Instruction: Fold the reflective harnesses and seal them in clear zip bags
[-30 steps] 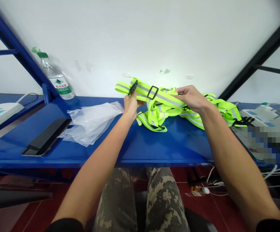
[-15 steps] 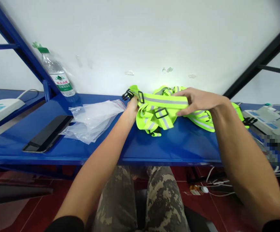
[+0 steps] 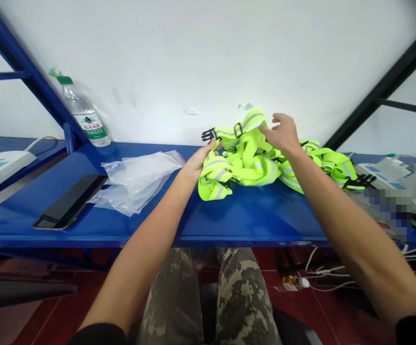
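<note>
A tangle of neon-yellow reflective straps (image 3: pixel 254 167) with grey stripes lies on the blue bench. My left hand (image 3: pixel 202 155) is closed on the left end of the straps, just below a black side-release buckle (image 3: pixel 208 134). From that buckle a strap loop with a black slider (image 3: pixel 238 130) arches up to the right. Beside the top of this loop is my right hand (image 3: pixel 283 133), its fingers apart and its thumb at or near the strap's edge. More straps (image 3: pixel 331 160) spread rightward, ending near another black buckle (image 3: pixel 360 181).
Clear plastic bags (image 3: pixel 139 179) and a black phone (image 3: pixel 71 201) lie to the left on the bench (image 3: pixel 258 225). A water bottle (image 3: pixel 87 117) leans by the blue frame. White power strips (image 3: pixel 390 172) and cables stand at the right; a wall rises behind.
My right hand has let go of the taut strap and moved up, its fingers spreading. The strap now curves in a raised loop. My left hand and its buckle have shifted slightly right.
</note>
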`<state>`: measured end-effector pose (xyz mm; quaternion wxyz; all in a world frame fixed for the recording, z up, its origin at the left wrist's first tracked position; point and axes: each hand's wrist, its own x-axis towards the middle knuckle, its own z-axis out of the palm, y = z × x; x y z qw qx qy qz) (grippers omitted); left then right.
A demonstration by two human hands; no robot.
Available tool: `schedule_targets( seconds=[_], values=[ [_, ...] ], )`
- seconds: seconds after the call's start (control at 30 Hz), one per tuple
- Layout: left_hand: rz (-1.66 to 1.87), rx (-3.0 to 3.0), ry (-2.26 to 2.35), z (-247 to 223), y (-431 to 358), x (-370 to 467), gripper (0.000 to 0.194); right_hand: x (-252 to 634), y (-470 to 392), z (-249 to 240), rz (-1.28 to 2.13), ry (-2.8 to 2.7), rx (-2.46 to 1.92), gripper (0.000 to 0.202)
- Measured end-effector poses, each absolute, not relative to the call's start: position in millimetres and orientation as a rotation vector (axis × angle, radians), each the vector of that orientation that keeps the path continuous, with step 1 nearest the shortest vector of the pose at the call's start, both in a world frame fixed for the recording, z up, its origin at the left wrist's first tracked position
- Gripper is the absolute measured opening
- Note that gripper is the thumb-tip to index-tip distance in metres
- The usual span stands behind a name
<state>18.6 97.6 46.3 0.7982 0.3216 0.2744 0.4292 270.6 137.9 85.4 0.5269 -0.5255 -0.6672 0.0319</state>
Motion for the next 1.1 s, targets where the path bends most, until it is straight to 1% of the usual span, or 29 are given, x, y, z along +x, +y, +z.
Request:
schedule_targets(
  seconds=[0.03, 0.07, 0.13, 0.17, 0.23, 0.37, 0.43, 0.63, 0.73, 0.77, 0.83, 0.9, 0.93, 1.03, 1.1],
  values=[
    [0.969, 0.693, 0.575, 46, 97, 19, 0.029, 262, 129, 81, 0.063, -1.576, -1.267, 0.033],
    [1.006, 0.701, 0.552, 45, 97, 20, 0.028, 252, 117, 78, 0.120, -1.612, -1.232, 0.035],
    [1.038, 0.741, 0.476, 42, 97, 21, 0.028, 231, 95, 74, 0.361, -1.807, -1.088, 0.036],
    [1.040, 0.771, 0.427, 41, 97, 21, 0.030, 222, 86, 72, 0.423, -1.866, -1.020, 0.038],
    [1.040, 0.830, 0.338, 39, 95, 21, 0.040, 210, 75, 69, 0.423, -1.875, -0.931, 0.037],
    [1.070, 0.891, 0.312, 41, 88, 20, 0.066, 204, 65, 69, 0.347, -1.671, -0.904, 0.039],
    [1.096, 0.908, 0.347, 42, 86, 21, 0.071, 204, 55, 73, 0.367, -1.696, -0.902, 0.043],
    [1.215, 1.002, 0.449, 40, 89, 25, 0.078, 207, 26, 83, 0.339, -2.249, -1.032, 0.043],
    [1.270, 0.989, 0.540, 38, 93, 28, 0.073, 212, 33, 82, 0.265, -2.387, -1.121, 0.047],
    [1.278, 0.977, 0.565, 38, 95, 29, 0.069, 214, 35, 81, 0.240, -2.411, -1.165, 0.045],
    [1.301, 0.936, 0.609, 36, 99, 30, 0.058, 218, 38, 83, 0.242, -2.423, -1.226, 0.032],
    [1.379, 0.854, 0.664, 34, 106, 29, 0.049, 223, 35, 89, 0.374, -2.404, -1.208, 0.021],
    [1.430, 0.795, 0.707, 32, 110, 27, 0.045, 227, 32, 93, 0.476, -2.374, -1.175, 0.019],
    [1.547, 0.607, 0.913, 27, 121, 17, 0.033, 247, 21, 110, 0.781, -2.212, -1.040, 0.025],
    [1.547, 0.529, 1.054, 26, 126, 8, 0.023, 266, 16, 124, 0.897, -2.121, -0.990, 0.034]
  ],
)
